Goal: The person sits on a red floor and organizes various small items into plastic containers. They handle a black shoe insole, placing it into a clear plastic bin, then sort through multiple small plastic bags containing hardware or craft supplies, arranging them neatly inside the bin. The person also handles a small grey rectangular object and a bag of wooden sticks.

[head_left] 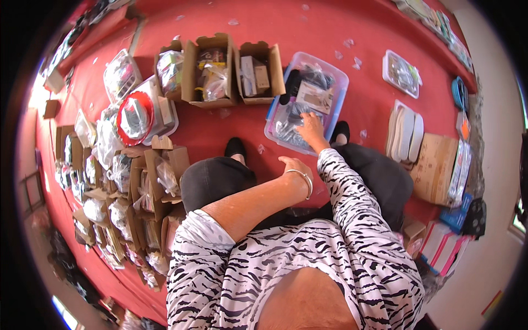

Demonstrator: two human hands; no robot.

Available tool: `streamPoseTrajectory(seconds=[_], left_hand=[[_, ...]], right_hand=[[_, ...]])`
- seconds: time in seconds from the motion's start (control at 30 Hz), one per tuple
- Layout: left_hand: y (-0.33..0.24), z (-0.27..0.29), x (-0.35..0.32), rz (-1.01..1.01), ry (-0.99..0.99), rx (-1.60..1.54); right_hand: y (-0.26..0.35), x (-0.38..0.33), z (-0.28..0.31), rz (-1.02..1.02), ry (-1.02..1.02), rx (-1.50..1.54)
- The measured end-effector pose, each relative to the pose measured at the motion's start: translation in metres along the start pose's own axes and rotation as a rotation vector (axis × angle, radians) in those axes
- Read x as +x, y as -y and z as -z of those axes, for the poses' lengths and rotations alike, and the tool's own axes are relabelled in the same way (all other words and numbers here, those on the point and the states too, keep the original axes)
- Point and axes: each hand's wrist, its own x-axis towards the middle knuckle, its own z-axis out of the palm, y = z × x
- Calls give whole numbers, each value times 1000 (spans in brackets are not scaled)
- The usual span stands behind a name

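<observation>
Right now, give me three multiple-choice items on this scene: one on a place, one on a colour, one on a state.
1. Where does the right hand reach?
A. into the clear plastic bin
B. into a cardboard box
C. onto the stack of insoles

2. What colour is the floor covering?
A. blue
B. red
C. grey

3. What is the left hand doing?
A. gripping a box
B. resting free near the knee, holding nothing
C. lifting a bag

Answers: A, its fingers lie on packets inside the bin; B, red carpet surrounds everything; B, no object sits in its fingers.
</observation>
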Motion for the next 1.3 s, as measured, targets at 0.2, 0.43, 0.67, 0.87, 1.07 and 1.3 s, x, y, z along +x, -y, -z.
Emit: streamPoseTrajectory(seconds=[0.2,0.43,0.67,0.87,1.07,1.3], left_hand=[[2,-7,2,2,41,-57],[-15,-27,61,146,126,-133],[-37,-16,98,163,63,-104],[-32,-15,92,217,41,-51],[-57,-25,135,656,241,-60],[-5,-15,32,187,73,-75]], right_hand=[[-2,28,-4,162,140,12],[4,52,8,137,520,390],[5,45,-16,204,229,40],[40,1,-22,148,138,-353],[45,-8,-28,-2,358,-349],[39,32,5,78,561,-258]])
